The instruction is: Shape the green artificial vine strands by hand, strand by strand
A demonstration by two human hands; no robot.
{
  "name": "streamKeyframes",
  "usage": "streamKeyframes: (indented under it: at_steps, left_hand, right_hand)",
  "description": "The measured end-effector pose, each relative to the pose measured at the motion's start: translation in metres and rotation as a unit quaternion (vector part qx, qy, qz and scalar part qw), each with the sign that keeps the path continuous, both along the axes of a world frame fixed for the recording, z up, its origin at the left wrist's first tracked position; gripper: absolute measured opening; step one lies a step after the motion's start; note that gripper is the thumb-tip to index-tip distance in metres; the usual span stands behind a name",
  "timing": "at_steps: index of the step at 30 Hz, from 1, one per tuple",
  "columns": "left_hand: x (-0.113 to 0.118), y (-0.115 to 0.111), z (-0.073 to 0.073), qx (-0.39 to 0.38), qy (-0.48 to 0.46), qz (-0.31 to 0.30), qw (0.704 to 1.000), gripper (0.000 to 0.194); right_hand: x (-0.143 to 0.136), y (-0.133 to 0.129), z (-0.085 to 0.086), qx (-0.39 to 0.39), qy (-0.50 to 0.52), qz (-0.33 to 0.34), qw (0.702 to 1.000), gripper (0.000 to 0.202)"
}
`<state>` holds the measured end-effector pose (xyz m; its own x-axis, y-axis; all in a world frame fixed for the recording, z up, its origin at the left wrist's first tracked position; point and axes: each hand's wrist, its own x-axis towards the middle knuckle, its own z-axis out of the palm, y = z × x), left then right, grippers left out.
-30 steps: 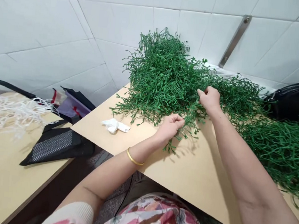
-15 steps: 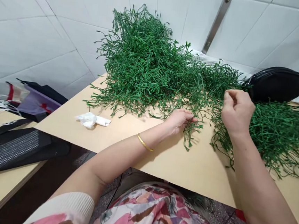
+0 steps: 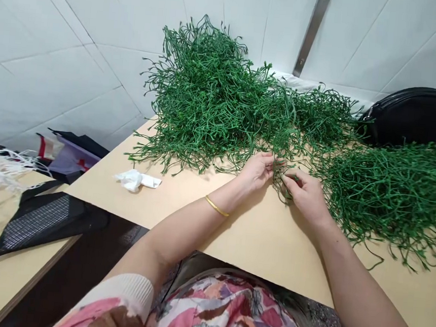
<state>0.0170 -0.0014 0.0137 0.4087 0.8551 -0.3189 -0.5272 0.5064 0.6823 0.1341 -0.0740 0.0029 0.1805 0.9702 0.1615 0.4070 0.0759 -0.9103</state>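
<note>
White tiles cover the wall across the top of the frame, with a metal strip running down them at upper right, and a pale wooden table fills the middle. From where I stand, a big heap of green plastic stems rises at upper centre, and a second green pile spreads at right, below a black bag. Just below the heap, near the centre, the left hand has its fingers curled in, pinching a small bunch of green stems. The right hand is close beside it, thumb and forefinger pressed together on the same bunch. Half a second ago that right hand was up beside the right-hand pile, well apart from the left; now it has come over, and the bunch sits between both hands. The left hand has barely moved. The crumpled white paper lies at left of centre as before, while at lower left a black mesh pouch rests near some white strands.
</note>
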Motion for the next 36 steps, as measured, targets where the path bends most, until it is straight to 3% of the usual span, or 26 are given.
streamKeyframes:
  at_steps: [3, 6, 11, 17, 22, 26, 28, 30, 32, 34, 36]
  left_hand:
    - [-0.004, -0.001, -0.001, -0.024, 0.024, -0.079, 0.996, 0.009]
    - [-0.007, -0.002, -0.003, -0.011, 0.054, -0.161, 0.985, 0.011]
    - [-0.009, -0.001, -0.004, 0.067, -0.008, -0.171, 0.983, 0.008]
    - [-0.012, 0.000, -0.002, 0.100, -0.028, -0.164, 0.981, 0.016]
    - [-0.011, -0.007, -0.001, 0.144, 0.020, -0.228, 0.963, 0.026]
    - [-0.011, -0.005, -0.002, 0.184, 0.056, -0.170, 0.967, 0.020]
    - [-0.011, -0.002, -0.004, 0.187, 0.075, -0.106, 0.974, 0.021]
    - [-0.011, 0.002, -0.006, 0.181, 0.096, -0.049, 0.977, 0.020]
    - [-0.010, 0.004, -0.008, 0.169, 0.110, -0.018, 0.979, 0.018]
    - [-0.009, 0.005, -0.010, 0.154, 0.110, -0.014, 0.982, 0.017]
    - [-0.007, 0.003, -0.011, 0.142, 0.097, -0.014, 0.985, 0.018]
  right_hand:
    - [0.005, 0.001, 0.001, -0.061, 0.179, -0.005, 0.982, 0.026]
    - [0.011, 0.001, 0.004, -0.107, 0.276, 0.010, 0.955, 0.030]
    - [0.018, 0.004, 0.005, -0.138, 0.346, 0.055, 0.926, 0.026]
    - [0.025, 0.008, -0.001, -0.148, 0.344, 0.057, 0.926, 0.017]
    - [0.024, 0.008, -0.004, -0.145, 0.295, 0.065, 0.942, 0.016]
    - [0.019, 0.007, -0.004, -0.159, 0.284, 0.032, 0.945, 0.020]
    - [0.018, 0.005, -0.004, -0.101, 0.207, -0.024, 0.973, 0.025]
    - [0.017, 0.002, -0.003, 0.031, 0.055, -0.107, 0.992, 0.027]
    - [0.015, -0.001, 0.000, 0.173, -0.100, -0.150, 0.968, 0.021]
    - [0.012, -0.005, 0.001, 0.252, -0.181, -0.122, 0.943, 0.016]
    - [0.007, -0.006, 0.002, 0.268, -0.210, -0.067, 0.938, 0.013]
